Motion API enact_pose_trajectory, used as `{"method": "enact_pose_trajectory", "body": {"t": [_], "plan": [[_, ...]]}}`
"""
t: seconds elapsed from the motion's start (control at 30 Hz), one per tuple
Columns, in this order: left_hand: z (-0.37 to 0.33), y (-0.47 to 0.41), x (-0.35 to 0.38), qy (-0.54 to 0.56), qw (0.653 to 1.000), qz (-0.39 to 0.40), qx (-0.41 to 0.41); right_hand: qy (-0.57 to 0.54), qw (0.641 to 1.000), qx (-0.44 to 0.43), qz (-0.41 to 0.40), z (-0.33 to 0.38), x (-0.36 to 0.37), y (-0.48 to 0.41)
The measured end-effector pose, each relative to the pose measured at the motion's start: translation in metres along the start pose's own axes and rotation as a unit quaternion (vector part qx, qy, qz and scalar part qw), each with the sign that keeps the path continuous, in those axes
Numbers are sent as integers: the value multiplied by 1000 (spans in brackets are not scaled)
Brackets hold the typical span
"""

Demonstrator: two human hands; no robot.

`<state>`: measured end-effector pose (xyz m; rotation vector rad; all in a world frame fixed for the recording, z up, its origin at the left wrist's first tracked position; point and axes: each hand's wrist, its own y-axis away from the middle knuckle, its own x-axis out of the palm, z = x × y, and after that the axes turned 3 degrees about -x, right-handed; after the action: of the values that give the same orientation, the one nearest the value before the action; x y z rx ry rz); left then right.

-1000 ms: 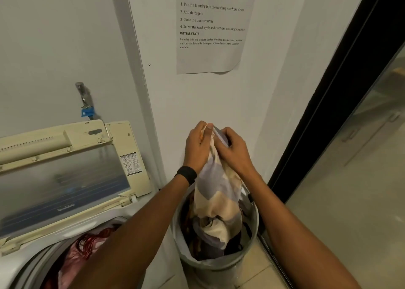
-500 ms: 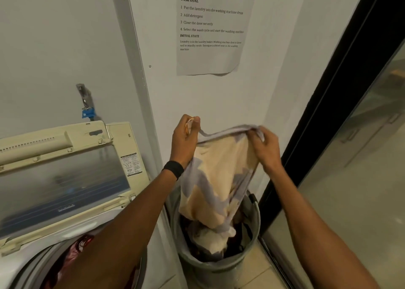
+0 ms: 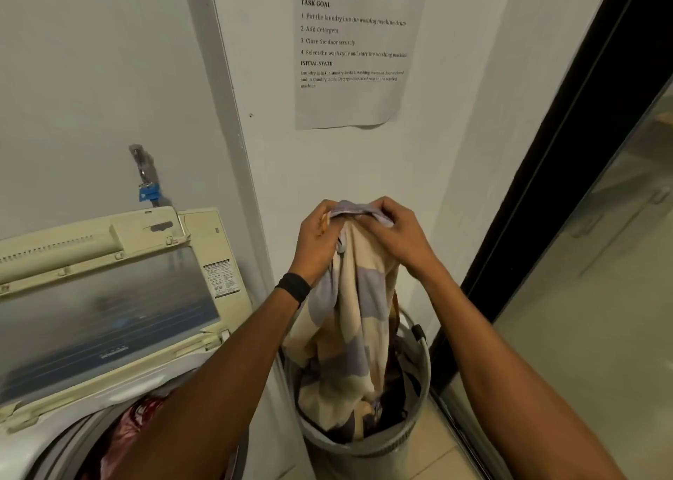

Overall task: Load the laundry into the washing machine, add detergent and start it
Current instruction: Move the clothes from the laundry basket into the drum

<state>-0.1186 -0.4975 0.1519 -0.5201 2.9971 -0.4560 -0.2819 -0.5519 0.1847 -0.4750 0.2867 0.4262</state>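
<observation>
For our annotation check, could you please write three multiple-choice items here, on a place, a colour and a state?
1. Where is the lower end of the striped cloth? A. in the grey basket; B. in the drum; C. on the floor.
2. What colour is the wristband? A. red; B. white; C. black.
3. How is the washer lid? A. shut; B. raised; C. removed.
Answers: 1 A, it hangs down inside the basket rim; 2 C, a black band circles the left wrist; 3 B, it stands tilted up.
</observation>
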Motion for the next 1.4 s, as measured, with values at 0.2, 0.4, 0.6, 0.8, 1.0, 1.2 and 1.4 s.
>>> {"method": "enact_pose_trajectory", "body": {"t": [0.2, 0.4, 0.6, 0.8, 1.0, 1.2, 1.4], "plan": [[-5, -11, -7, 39, 996, -74, -43, 12, 993, 88, 80, -64, 26, 62], [7, -11, -18, 71, 989, -121, -45, 6, 993, 119, 7, -92, 0, 83], [-3, 3, -3, 75, 995, -68, -5, 12, 997, 20, -75, -31, -44, 20], [-4, 9, 11, -26, 997, 63, 45, 54, 998, -22, 0, 18, -18, -16], [3, 8, 5, -30, 999, -29, 27, -19, 1000, 19, -1, 1, 2, -1], [2, 2, -6, -37, 996, -76, 19, 19, 993, 86, 81, -61, 32, 61], [3, 3, -3, -13, 996, -90, 23, 10, 988, 137, -76, -78, 10, 79]]}}
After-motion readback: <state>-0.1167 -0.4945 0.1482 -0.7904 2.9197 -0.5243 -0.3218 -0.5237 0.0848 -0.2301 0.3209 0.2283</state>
